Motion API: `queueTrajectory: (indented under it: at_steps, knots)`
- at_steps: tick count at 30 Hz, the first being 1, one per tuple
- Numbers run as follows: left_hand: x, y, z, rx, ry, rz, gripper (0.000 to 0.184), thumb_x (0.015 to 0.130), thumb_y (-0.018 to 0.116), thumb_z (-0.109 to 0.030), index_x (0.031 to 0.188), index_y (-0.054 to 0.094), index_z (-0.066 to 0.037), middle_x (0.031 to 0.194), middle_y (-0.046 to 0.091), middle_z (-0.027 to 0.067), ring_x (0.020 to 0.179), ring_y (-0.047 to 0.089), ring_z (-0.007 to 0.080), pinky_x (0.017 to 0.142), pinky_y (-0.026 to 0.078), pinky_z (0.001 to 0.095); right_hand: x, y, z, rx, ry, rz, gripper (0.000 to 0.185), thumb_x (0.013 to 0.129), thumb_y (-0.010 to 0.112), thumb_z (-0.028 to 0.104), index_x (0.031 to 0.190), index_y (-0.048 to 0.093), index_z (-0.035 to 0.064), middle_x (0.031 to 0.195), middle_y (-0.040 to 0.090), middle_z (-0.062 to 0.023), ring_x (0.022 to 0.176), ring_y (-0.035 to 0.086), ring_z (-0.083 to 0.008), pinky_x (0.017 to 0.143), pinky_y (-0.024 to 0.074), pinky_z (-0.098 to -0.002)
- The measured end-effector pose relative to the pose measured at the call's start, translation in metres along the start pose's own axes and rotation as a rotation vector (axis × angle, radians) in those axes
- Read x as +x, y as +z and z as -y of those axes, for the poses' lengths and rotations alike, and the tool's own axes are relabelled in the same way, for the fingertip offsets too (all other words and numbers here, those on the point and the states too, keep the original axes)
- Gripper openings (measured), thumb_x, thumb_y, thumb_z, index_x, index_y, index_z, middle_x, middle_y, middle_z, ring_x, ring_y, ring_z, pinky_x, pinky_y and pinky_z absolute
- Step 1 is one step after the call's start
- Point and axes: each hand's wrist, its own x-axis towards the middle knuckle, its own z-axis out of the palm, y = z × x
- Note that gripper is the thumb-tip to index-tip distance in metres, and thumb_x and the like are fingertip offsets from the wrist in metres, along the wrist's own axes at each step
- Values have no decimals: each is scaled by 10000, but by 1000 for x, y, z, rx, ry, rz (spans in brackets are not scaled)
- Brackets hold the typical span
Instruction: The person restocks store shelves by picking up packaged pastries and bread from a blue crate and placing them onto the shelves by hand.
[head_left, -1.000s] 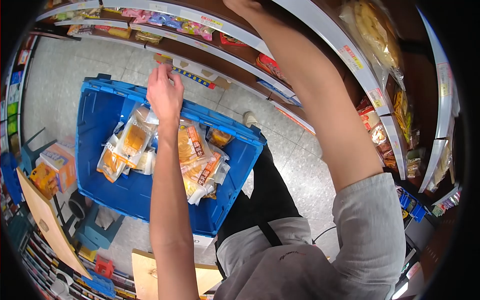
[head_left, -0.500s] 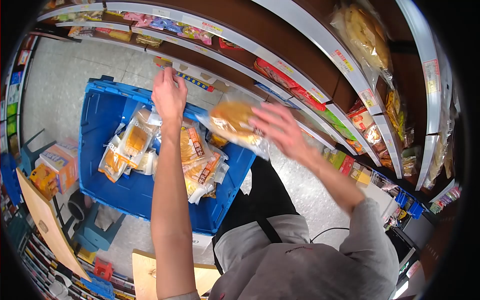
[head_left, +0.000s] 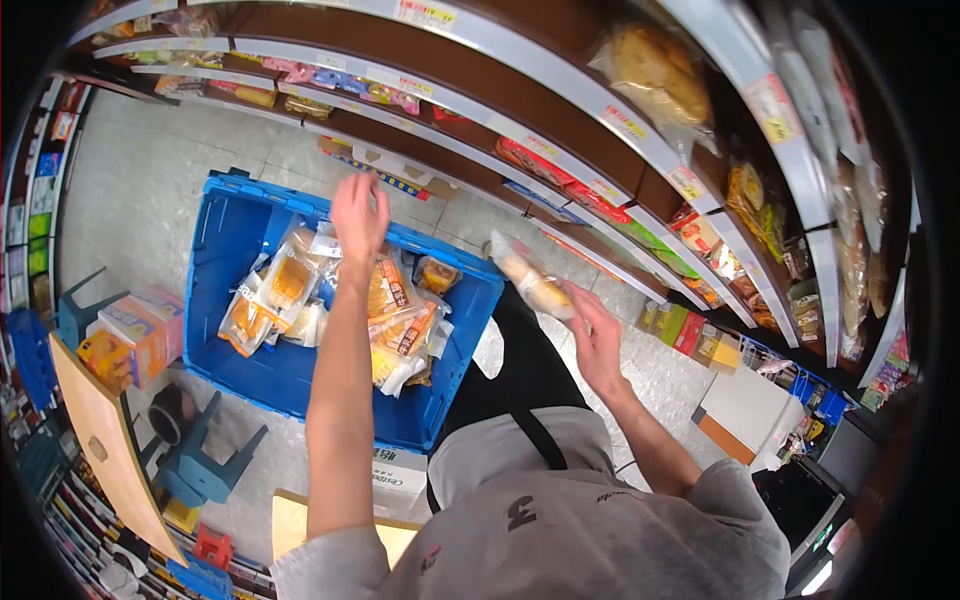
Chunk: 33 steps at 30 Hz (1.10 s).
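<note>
My right hand [head_left: 597, 342] grips one end of a bread in a clear bag [head_left: 535, 281], to the right of the blue crate [head_left: 215, 335]. The bag is now turned edge-on. My left hand [head_left: 362, 218] hovers over the crate's far side, its fingers loosely bent and a little apart, with nothing visible in them. Inside the crate lie several bagged breads, among them one with a white and orange wrapper [head_left: 288, 282], sliced bread with brown print [head_left: 388, 288] and a small pack [head_left: 437, 275] in the far right corner. My left forearm hides part of the contents.
Store shelves [head_left: 560, 75] with packaged goods and price tags curve along the far and right sides. A large bagged bread [head_left: 655, 80] sits on an upper shelf. Teal stools [head_left: 205, 450], a carton [head_left: 140, 335] and a wooden board [head_left: 105, 440] stand at the left.
My right hand has lowered the bagged bread and moved it right, away from the crate, turning it from flat to edge-on. My left hand's fingers have loosened. The view has shifted slightly.
</note>
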Motion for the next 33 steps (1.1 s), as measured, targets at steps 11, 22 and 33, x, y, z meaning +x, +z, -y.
queueTrajectory:
  at_steps: [11, 22, 33]
  knots:
    - [-118, -129, -195, -2244, -1190, 85, 887, 921, 325, -783, 1565, 279, -174, 1581, 347, 117, 1409, 395, 342, 1148, 344, 522, -16, -22, 84, -378, -717, 263, 513, 766, 653, 23, 1201, 725, 284, 1495, 490, -14, 1412, 384, -327, 1124, 339, -574]
    - [-107, -168, -206, -2164, -1146, 254, 780, 948, 307, -754, 1506, 367, -212, 1539, 407, 134, 1394, 424, 353, 1121, 385, 541, -40, -71, 73, 189, -310, -26, 507, 933, 660, 148, 1411, 508, 73, 1434, 523, -132, 1333, 501, -279, 1089, 410, -399]
    - [-96, -177, -334, -1619, -1248, 394, 1021, 914, 274, -808, 1463, 394, 44, 1460, 490, 208, 1329, 513, 306, 1100, 437, 439, -72, -118, 42, 725, 20, 133, 498, 930, 709, 135, 1359, 494, 0, 1134, 682, -122, 1044, 645, -147, 874, 521, -288]
